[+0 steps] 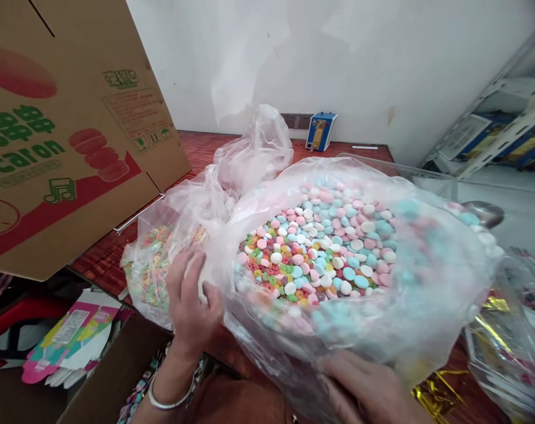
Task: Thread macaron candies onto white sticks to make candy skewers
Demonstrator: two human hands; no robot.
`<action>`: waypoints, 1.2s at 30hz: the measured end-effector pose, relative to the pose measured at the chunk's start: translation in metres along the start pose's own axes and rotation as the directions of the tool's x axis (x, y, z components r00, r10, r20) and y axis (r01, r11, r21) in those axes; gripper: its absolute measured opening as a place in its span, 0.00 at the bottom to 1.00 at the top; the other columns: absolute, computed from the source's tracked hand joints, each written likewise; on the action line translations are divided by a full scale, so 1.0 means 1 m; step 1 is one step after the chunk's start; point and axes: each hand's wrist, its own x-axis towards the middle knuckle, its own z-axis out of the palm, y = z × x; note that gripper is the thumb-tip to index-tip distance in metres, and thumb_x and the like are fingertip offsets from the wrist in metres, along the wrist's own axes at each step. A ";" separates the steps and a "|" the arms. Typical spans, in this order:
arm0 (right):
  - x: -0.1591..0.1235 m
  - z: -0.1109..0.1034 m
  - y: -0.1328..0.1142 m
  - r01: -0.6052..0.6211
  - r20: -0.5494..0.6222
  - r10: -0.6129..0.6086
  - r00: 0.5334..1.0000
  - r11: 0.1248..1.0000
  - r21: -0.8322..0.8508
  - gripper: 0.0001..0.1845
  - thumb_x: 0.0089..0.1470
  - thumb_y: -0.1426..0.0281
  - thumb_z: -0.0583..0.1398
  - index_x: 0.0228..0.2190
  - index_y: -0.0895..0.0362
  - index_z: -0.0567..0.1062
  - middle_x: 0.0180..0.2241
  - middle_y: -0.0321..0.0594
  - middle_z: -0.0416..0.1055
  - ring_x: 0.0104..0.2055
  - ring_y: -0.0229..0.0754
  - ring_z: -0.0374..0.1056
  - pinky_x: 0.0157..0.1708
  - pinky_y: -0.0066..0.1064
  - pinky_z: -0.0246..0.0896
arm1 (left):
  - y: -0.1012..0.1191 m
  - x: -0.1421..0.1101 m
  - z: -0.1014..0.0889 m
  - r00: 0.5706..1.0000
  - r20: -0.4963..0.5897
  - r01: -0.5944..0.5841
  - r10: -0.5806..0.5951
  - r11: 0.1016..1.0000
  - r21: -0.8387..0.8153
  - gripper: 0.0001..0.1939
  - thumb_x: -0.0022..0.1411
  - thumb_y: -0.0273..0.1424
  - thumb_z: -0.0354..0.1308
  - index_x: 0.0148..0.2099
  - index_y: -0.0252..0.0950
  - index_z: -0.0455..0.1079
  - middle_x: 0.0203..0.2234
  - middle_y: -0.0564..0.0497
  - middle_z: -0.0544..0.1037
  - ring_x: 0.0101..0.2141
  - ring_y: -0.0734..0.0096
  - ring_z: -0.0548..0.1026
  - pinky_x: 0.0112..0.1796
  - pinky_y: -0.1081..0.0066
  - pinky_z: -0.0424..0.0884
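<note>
A large clear plastic bag [430, 312] lies wide open in front of me. It is full of pink, white and pale blue candies [338, 235], with small multicoloured ring candies [271, 265] on its left side. My right hand [368, 383] is at the bag's front edge, slightly blurred, fingers closed on the plastic. To the left, my left hand [192, 300] has its fingers bent and its thumb apart, between the big bag and a smaller plastic bag of colourful candies [152, 259]. Nothing shows in its grasp; whether its fingertips touch the plastic is unclear.
A big printed cardboard box [86, 118] stands at the left. Below it are colourful folded cartons [73, 330] and an open box [112, 371]. A blue device [321, 132] stands by the wall. Gold twist ties [439, 397] and clear packaging [509, 335] lie at the right.
</note>
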 end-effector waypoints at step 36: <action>0.113 -0.021 0.050 -0.443 -0.278 0.658 0.700 0.705 0.554 0.16 0.56 0.55 0.54 0.29 0.54 0.71 0.18 0.30 0.61 0.20 0.36 0.56 0.20 0.28 0.50 | 0.044 0.001 0.031 0.893 0.396 -0.098 0.212 0.952 -0.289 0.04 0.67 0.27 0.58 0.40 0.36 0.74 0.29 0.51 0.76 0.33 0.66 0.71 0.42 0.61 0.63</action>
